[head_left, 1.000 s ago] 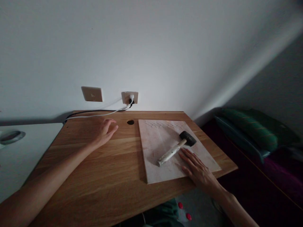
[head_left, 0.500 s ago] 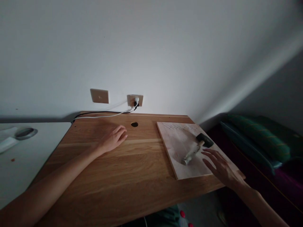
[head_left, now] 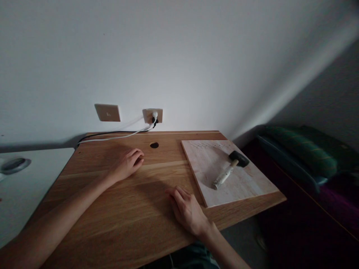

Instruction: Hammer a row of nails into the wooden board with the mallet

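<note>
My left hand (head_left: 129,163) rests on the wooden desk (head_left: 131,216), just left of a round cable hole. Its fingers are loosely bent, with a gap between thumb and fingers and nothing visible between them. Nearer the front edge, my right hand (head_left: 187,210) lies on the desk with its fingers curled in, apparently holding nothing. To its right is a pale square board (head_left: 252,183). A mallet (head_left: 238,160) with a black head and a whitish, worn handle lies on that board, apart from both hands.
Cords run along the desk's back edge to a wall socket (head_left: 157,115); a blank-looking wall plate (head_left: 108,113) sits to its left. A white table (head_left: 45,172) adjoins on the left, with a grey tape roll (head_left: 15,165). Green cushions (head_left: 303,149) lie at the right.
My right hand has moved left from beside the mallet to the bare desk, and its spread fingers have curled in. My left hand stays put. The view has shifted slightly.
</note>
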The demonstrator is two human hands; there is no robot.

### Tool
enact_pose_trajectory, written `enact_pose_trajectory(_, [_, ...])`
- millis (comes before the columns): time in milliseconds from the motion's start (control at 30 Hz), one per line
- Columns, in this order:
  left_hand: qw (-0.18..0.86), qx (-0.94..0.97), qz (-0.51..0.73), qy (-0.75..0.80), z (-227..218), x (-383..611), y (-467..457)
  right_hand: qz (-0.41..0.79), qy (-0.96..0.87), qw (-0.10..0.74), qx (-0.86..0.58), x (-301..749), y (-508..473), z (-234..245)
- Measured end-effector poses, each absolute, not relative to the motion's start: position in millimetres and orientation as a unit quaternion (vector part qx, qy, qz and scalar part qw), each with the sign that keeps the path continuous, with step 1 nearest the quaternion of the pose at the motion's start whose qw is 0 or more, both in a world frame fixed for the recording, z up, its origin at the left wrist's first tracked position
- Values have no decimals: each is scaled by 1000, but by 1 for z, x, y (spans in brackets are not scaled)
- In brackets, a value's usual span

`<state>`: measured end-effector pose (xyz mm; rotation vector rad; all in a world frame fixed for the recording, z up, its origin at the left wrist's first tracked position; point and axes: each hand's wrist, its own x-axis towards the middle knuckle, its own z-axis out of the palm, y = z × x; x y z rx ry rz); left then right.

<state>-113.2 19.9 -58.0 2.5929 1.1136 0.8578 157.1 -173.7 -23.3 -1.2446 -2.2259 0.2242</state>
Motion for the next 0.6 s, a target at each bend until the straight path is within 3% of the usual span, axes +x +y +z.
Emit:
enact_pose_trajectory(433, [97,871,287,388,-54,-111,22,26,-799,364,-478,232,-207,-32])
enact_pose_trajectory(533, [94,868,294,389,-53,-112,21,-85,-720,404,-557,285,-220,-33])
enact_pose_trajectory(600, [99,866,298,391,-53,-113,23,-138,-665,387,-623,329,-228,-29])
